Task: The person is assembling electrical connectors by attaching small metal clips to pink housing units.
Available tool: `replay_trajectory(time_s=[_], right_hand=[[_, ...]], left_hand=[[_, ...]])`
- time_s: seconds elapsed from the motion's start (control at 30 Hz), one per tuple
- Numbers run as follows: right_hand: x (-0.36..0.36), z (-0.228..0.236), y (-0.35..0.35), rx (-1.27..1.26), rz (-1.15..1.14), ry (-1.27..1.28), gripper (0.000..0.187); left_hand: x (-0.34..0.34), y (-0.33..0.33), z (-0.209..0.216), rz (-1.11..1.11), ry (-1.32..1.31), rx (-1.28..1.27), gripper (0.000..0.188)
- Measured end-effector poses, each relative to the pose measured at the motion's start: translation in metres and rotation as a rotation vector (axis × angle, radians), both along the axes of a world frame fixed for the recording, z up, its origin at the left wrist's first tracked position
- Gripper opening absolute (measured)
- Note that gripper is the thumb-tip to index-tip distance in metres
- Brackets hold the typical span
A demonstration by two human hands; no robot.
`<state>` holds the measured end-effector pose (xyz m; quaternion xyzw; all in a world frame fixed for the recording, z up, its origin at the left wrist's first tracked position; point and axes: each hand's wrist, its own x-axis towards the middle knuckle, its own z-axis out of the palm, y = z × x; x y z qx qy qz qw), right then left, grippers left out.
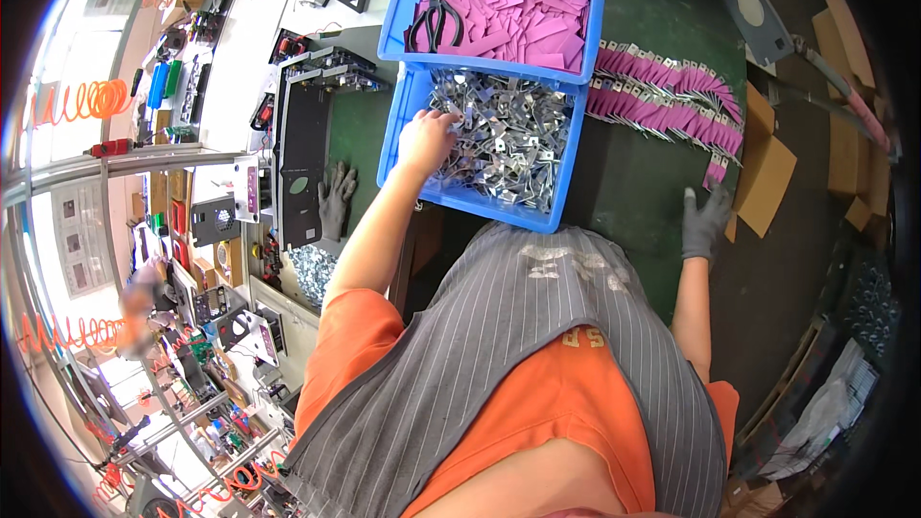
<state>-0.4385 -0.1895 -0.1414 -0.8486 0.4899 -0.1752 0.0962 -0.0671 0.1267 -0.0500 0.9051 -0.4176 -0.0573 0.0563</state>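
We had our bare left hand over the metal clips, its fingertips down among them, so we could not tell whether they pinched one. The blue bin kept those loose clips gathered beneath it; pink strips lay beyond, probably sorted apart for easy reach. Our gloved right hand had thumb and fingers spread just beside the end piece of pink-and-metal rows, overlapped perhaps to save space.
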Motion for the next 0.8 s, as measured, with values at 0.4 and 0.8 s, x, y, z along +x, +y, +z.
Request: replay_trajectory(time_s=[0.4,0.8], right_hand=[[0.12,0.114,0.09,0.408,0.649,-0.579,0.032],[0.134,0.114,0.114,0.516,0.803,-0.549,0.025]], left_hand=[[0.008,-0.001,0.005,-0.096,-0.03,0.179,0.017],[0.007,-0.024,-0.027,0.035,-0.259,0.366,0.023]])
